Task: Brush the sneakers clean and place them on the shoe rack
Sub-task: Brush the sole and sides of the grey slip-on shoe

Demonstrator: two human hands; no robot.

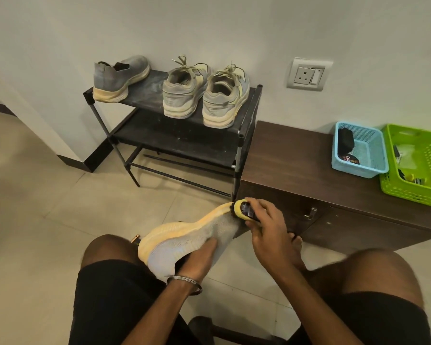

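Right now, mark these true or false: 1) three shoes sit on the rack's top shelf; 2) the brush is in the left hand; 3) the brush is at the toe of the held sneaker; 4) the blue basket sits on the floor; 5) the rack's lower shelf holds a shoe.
1. True: one grey slip-on sneaker and a laced grey pair stand on the top shelf of the black metal shoe rack.
2. False: the right hand grips the yellow-edged brush; the left hand holds the grey knit sneaker with orange sole.
3. True.
4. False: the blue plastic basket sits on the dark wooden cabinet.
5. False: no shoe shows there.
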